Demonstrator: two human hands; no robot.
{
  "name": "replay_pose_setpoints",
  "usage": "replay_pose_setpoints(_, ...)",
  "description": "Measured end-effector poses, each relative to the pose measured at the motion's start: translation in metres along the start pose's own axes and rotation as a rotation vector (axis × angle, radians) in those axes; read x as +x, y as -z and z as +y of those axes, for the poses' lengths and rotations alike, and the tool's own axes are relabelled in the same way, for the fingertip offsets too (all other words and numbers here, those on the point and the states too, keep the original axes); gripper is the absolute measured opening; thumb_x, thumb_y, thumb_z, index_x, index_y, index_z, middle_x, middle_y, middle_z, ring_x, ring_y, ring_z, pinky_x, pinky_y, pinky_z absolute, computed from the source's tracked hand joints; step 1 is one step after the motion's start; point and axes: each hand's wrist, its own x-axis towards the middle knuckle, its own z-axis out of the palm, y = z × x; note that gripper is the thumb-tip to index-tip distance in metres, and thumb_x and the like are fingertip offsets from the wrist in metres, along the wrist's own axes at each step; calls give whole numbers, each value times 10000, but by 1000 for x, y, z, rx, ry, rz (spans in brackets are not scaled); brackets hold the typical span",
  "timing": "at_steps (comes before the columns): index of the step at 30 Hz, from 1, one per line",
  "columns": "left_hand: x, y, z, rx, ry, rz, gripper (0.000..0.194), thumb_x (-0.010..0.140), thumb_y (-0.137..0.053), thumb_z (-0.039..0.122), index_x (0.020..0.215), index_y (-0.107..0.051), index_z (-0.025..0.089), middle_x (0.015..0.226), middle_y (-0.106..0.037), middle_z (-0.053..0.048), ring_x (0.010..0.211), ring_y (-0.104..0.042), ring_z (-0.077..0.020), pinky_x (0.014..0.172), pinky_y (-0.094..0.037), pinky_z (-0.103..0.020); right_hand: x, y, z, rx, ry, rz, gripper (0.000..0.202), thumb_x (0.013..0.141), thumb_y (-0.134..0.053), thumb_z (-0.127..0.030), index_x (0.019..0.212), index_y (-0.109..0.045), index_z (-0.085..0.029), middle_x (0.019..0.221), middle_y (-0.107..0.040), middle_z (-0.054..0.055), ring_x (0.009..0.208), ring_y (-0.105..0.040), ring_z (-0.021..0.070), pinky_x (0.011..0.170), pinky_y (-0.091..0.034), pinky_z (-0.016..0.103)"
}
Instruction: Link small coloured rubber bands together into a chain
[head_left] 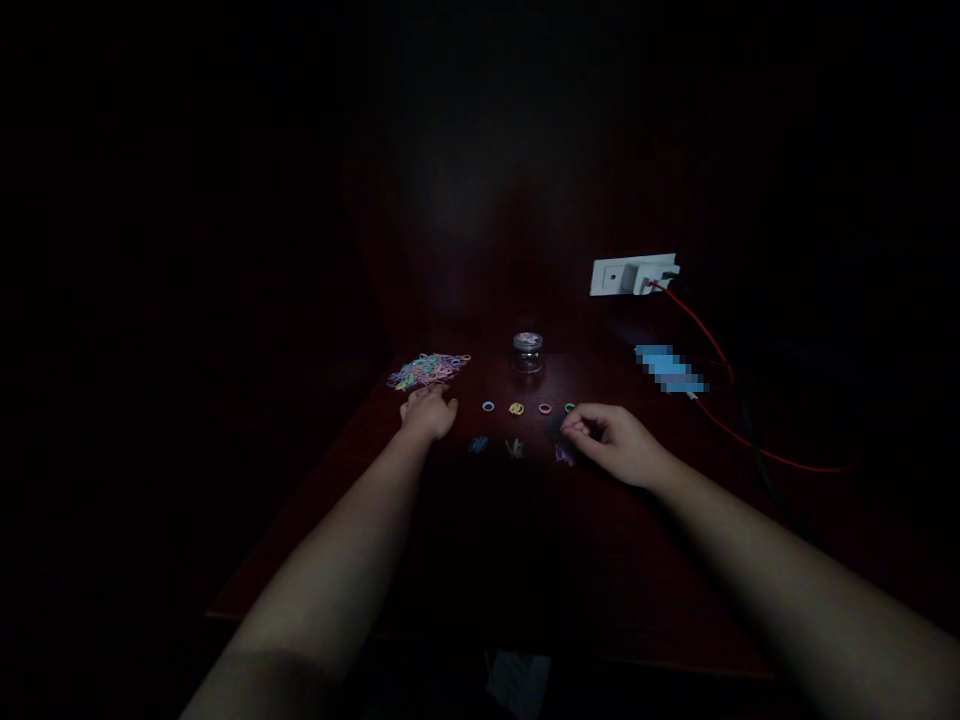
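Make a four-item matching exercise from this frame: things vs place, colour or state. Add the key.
1. Left hand
2. Right hand
3. Jar
4. Cable

A. Red, leading from the wall socket
B. Fingers curled, beside the green ring
C. See-through, beyond the yellow rings
D. At the near edge of the multicoloured pile

Pairs: 1-D, 2-B, 3-C, 4-A

Dark red table [637, 540], shadowy wall [480, 180], white socket [606, 277].
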Motion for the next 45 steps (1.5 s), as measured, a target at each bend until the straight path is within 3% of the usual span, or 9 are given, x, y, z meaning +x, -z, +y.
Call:
replay_pose_setpoints(9,15,-15,13,40,84,27,673,823,-378,631,1356,-459,228,1480,-341,-165,1333,-313,-399,1031,-289,-564,0,1,5,-1,-14,-13,208,852,-517,-328,756,-596,-161,627,-549,0,571,-467,115,544,-383,235)
replay_pose_setpoints(15,11,-10,11,-30,41,97,549,812,-480,523,1230,-563,176,1368,-493,-177,1257,-425,-388,997,-350,-535,1,0,4,-18,-10,36,202,832,-533,-327,750,-607,-158,628,-524,-3,579,-453,117,534,-373,232)
replay_pose_setpoints(20,1,3,3,-156,-21,107,273,811,-523,361,983,-666,206,1040,-697,-101,968,-645,-259,855,-474,-352,2,0,6,-3,-9,19,199,834,-530,-320,753,-601,-153,635,-540,0,581,-463,116,548,-380,236)
replay_pose_setpoints(25,-10,13,5,-255,-76,169,187,826,-499,284,905,-638,186,933,-713,-68,836,-667,-197,785,-497,-292,2,1,6,-16,6,31,206,836,-524,-331,760,-604,-157,639,-537,2,595,-470,122,545,-385,235)
replay_pose_setpoints(31,-50,22,53,-572,-480,292,158,847,-528,286,957,-582,186,911,-692,-36,842,-659,-150,811,-522,-280,3,-4,9,42,3,3,183,823,-548,-323,778,-602,-154,628,-541,1,581,-468,113,531,-385,230)
replay_pose_setpoints(35,-81,24,83,-592,-711,225,140,835,-573,260,964,-599,214,915,-695,-21,859,-655,-150,831,-523,-291,2,-5,7,81,12,56,227,806,-583,-301,977,-602,-153,643,-524,-22,560,-467,100,518,-374,213)
replay_pose_setpoints(38,-89,25,90,-565,-807,178,141,834,-587,244,972,-608,219,948,-697,-25,888,-648,-156,839,-524,-302,1,-4,2,89,24,67,259,811,-583,-303,1022,-608,-155,646,-512,-27,561,-468,98,526,-377,212)
replay_pose_setpoints(42,-88,27,87,-501,-884,173,132,845,-592,249,973,-618,224,967,-700,-21,915,-637,-160,837,-519,-310,0,-2,-3,81,12,64,216,828,-566,-342,859,-648,-145,646,-539,-4,574,-471,102,536,-381,218)
replay_pose_setpoints(45,-89,29,85,-474,-901,177,134,855,-589,263,980,-619,224,971,-701,-24,921,-632,-167,834,-516,-318,0,-2,-4,82,8,44,206,827,-570,-333,870,-639,-143,649,-541,-6,574,-472,98,532,-379,214)
